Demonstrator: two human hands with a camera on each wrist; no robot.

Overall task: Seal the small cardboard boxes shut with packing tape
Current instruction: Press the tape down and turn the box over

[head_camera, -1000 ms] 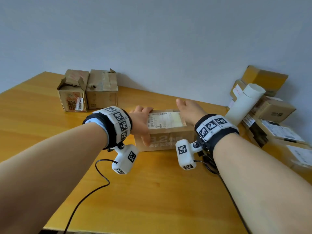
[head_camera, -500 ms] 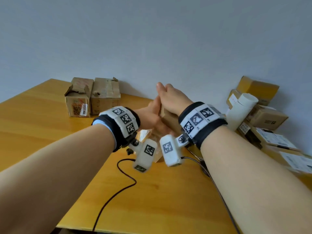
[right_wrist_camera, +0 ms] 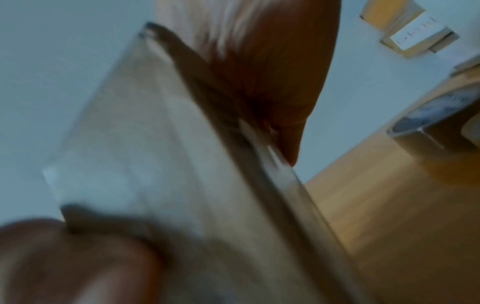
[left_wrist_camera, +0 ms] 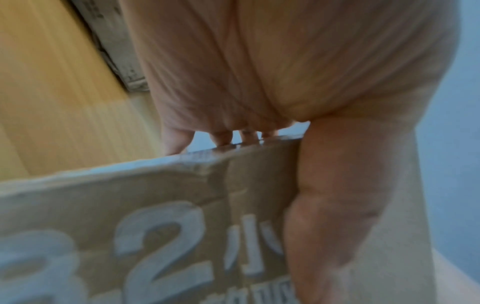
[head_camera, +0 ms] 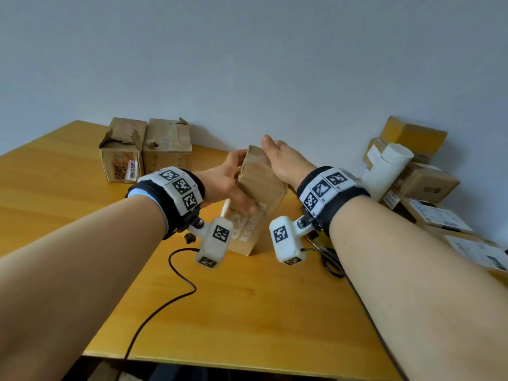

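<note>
A small brown cardboard box (head_camera: 261,182) with white printing stands on end on the wooden table (head_camera: 247,312), leaning to the right. My left hand (head_camera: 228,185) grips its left side, thumb across the printed front and fingers over the far edge; the left wrist view shows the thumb (left_wrist_camera: 337,205) on the printed face (left_wrist_camera: 155,216). My right hand (head_camera: 280,160) lies flat against the box's upper right side, fingers straight. A brown tape roll (right_wrist_camera: 436,123) sits on the table to the right, seen blurred in the right wrist view.
Two worn boxes (head_camera: 145,149) stand at the back left by the wall. A pile of boxes (head_camera: 428,185) and a white roll (head_camera: 390,169) fill the back right. A black cable (head_camera: 165,303) trails over the table's front edge.
The box lay flat on the table under both hands a second ago. It has been tipped up onto its end between the hands.
</note>
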